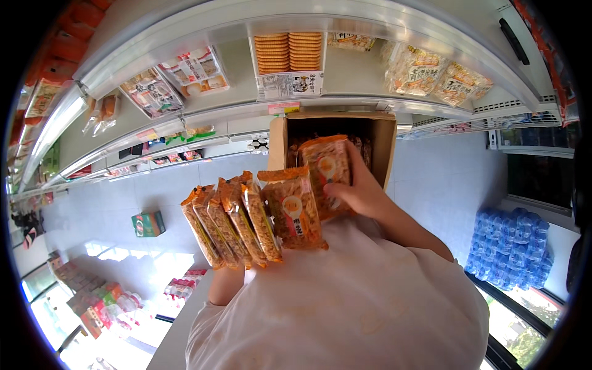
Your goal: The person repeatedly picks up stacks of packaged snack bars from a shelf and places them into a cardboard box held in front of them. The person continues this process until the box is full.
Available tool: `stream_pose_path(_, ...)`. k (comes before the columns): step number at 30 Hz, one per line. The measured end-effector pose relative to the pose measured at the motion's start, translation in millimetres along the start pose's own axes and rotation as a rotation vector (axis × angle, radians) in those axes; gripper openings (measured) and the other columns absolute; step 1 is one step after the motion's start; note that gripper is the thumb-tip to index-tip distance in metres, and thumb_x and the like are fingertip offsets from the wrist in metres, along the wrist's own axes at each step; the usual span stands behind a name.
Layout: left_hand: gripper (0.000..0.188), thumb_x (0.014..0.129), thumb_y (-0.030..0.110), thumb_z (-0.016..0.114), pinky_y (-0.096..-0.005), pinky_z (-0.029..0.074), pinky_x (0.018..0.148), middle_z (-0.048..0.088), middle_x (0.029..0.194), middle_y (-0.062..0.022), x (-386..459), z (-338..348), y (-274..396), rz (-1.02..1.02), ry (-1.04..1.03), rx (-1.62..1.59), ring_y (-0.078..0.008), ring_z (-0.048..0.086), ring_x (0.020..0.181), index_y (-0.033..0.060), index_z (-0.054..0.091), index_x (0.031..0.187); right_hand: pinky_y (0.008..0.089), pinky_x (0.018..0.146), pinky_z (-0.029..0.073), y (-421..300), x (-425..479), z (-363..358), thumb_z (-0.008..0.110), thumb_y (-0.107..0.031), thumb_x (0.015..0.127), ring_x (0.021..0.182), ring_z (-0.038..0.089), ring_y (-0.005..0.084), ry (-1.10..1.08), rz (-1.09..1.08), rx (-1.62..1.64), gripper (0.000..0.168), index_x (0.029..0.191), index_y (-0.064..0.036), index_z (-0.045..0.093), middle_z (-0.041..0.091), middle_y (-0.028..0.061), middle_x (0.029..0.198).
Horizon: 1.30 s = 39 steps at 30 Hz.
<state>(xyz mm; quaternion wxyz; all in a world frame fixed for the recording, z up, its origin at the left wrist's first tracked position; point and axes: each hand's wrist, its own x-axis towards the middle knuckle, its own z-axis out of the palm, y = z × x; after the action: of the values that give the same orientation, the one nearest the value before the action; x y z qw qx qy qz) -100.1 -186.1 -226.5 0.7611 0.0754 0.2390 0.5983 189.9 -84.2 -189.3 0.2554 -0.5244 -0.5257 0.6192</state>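
Observation:
My right hand (354,187) grips an orange-and-clear packet of crispy snack cake (330,169) at the mouth of an open cardboard box (278,141). More of the same packets (365,150) show in the dark inside of the box. A row of several matching packets (231,222), mostly on edge, rests over my left forearm (226,284). At its right end, one packet (293,208) faces up. My left hand lies hidden beneath this row, which it supports.
Ahead runs a shop shelf (222,44) holding a tray of round biscuits (289,53), boxed pastries (196,69) and bagged puffed snacks (416,69). Shrink-wrapped blue bottles (508,249) stand at right. A green carton (148,224) sits on the tiled floor at left.

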Motion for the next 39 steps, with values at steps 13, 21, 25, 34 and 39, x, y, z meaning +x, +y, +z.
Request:
stream_pose_path(13,0.068,0.106,0.056,0.044,-0.0569,0.062,0.084,0.041,0.155,-0.0276,57.9,-40.7,-29.9,-0.100,0.102,-0.104,-0.0461,0.062,0.116,0.0185,0.030,0.160,0.0497,0.106,0.049,53.2,45.0,-15.9,0.073,-0.029,0.084,0.130,0.054,0.0508,0.296,0.057,-0.491,0.109,0.161,-0.001,0.001,0.044,0.0395,0.144)
stream_pose_path(21,0.073,0.103,0.063,0.042,-0.0650,0.060,0.081,0.039,0.153,-0.0337,67.6,2.8,-21.0,-0.073,0.037,0.977,-0.0521,0.061,0.114,0.0179,0.032,0.160,0.0521,0.096,0.054,33.8,30.9,10.9,0.076,-0.040,0.088,0.113,0.063,0.0534,0.090,0.084,-0.704,0.101,0.158,-0.001,0.014,0.053,0.0406,0.134)
stream_pose_path(25,0.074,0.102,0.065,0.042,-0.0683,0.059,0.080,0.038,0.153,-0.0342,70.9,-5.2,-23.1,-0.088,0.051,0.771,-0.0534,0.060,0.115,0.0178,0.034,0.159,0.0536,0.088,0.057,31.1,45.7,1.0,0.079,-0.043,0.085,0.103,0.068,0.0504,0.072,0.138,-0.794,0.096,0.152,-0.001,0.024,0.058,0.0380,0.125)
stream_pose_path(34,0.066,0.104,0.058,0.046,-0.0615,0.062,0.082,0.041,0.151,-0.0321,69.9,-47.7,-33.5,-0.176,0.056,-0.176,-0.0496,0.062,0.114,0.0181,0.037,0.156,0.0505,0.087,0.056,19.3,48.3,-0.6,0.081,-0.030,0.085,0.105,0.066,0.0452,0.185,-0.339,-1.054,0.069,0.138,-0.001,0.049,0.055,0.0278,0.131)
stream_pose_path(39,0.065,0.105,0.057,0.045,-0.0559,0.061,0.084,0.046,0.149,-0.0296,76.1,-43.1,-34.8,0.104,-0.004,0.841,-0.0443,0.064,0.113,0.0166,0.038,0.155,0.0440,0.090,0.054,-24.3,45.1,9.9,0.076,-0.010,0.086,0.103,0.066,0.0387,-0.168,-0.368,-0.536,0.044,0.126,0.000,0.061,0.064,0.0189,0.118)
